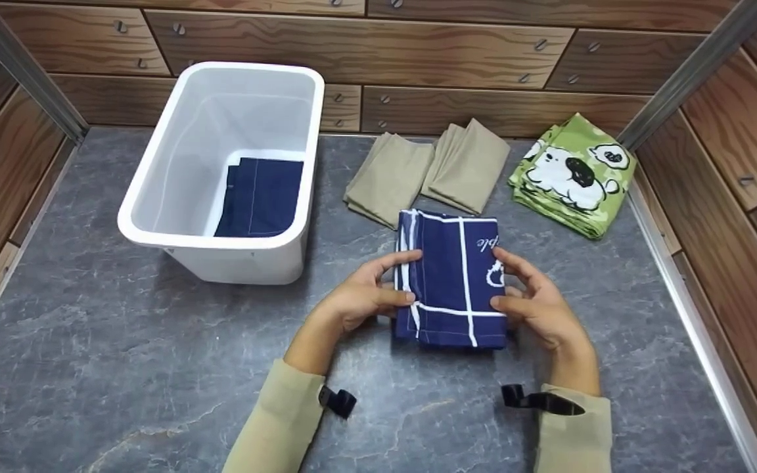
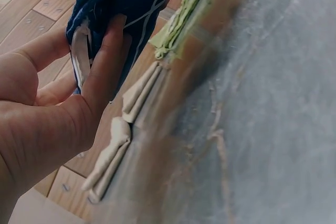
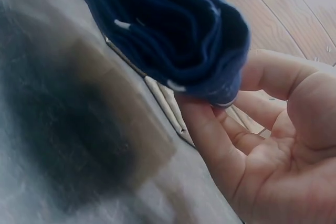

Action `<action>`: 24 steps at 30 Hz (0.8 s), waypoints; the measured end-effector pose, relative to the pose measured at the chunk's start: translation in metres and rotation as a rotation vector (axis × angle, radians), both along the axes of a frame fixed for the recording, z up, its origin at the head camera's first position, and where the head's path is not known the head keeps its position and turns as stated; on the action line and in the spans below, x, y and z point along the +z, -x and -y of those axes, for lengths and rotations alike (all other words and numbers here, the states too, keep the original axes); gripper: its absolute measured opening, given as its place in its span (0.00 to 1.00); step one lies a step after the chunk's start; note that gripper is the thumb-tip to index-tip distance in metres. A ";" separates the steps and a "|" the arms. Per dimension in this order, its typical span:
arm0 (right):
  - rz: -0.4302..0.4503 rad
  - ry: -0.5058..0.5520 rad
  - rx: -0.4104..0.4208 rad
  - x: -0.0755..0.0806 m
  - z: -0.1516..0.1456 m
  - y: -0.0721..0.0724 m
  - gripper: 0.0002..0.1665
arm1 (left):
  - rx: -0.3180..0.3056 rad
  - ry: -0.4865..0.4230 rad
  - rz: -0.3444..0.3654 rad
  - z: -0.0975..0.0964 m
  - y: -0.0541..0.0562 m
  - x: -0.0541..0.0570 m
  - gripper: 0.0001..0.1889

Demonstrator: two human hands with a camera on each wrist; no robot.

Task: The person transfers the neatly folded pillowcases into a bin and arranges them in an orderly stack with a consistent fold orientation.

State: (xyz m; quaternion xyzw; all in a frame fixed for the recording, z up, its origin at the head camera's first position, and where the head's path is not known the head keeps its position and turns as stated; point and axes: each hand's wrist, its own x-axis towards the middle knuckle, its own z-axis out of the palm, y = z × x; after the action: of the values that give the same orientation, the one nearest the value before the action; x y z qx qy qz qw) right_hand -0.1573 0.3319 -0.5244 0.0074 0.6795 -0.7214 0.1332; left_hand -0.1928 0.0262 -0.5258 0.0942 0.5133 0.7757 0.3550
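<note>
A folded navy cloth with white lines and white lettering (image 1: pixel 447 279) is held up between both hands, above the grey surface. My left hand (image 1: pixel 368 292) grips its left edge, thumb and fingers on the near and far faces. On the opposite edge, my right hand (image 1: pixel 539 302) pinches the cloth the same way. In the right wrist view the folded layers of the navy cloth (image 3: pixel 173 30) show at its end, above the fingers. The left wrist view has the navy cloth (image 2: pixel 142 3) between thumb and fingers, a pale layer showing inside the fold.
A white plastic bin (image 1: pixel 247 259) stands at the left, with a folded navy cloth (image 1: pixel 263 197) inside. Behind the hands lie two folded beige cloths, a left one (image 1: pixel 391 174) and a right one (image 1: pixel 467 164). A green cloth with a dog print (image 1: pixel 575 177) lies at back right. Wood-patterned walls (image 1: pixel 352 52) surround the surface.
</note>
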 end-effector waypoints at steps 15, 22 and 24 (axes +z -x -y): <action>-0.034 0.043 -0.004 0.017 0.007 -0.004 0.51 | 0.006 -0.024 -0.061 0.008 -0.006 0.020 0.39; -0.044 0.069 -0.007 0.023 0.008 -0.007 0.51 | -0.001 -0.039 -0.091 0.011 -0.007 0.026 0.40; -0.045 0.074 -0.011 0.024 0.009 -0.007 0.52 | 0.000 -0.036 -0.089 0.012 -0.008 0.028 0.40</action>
State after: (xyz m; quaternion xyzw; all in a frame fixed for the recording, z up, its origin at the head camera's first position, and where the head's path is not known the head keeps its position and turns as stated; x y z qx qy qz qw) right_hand -0.1502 0.3224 -0.5001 -0.0101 0.6554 -0.7466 0.1139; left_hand -0.1852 0.0146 -0.4978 0.1351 0.5144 0.7799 0.3299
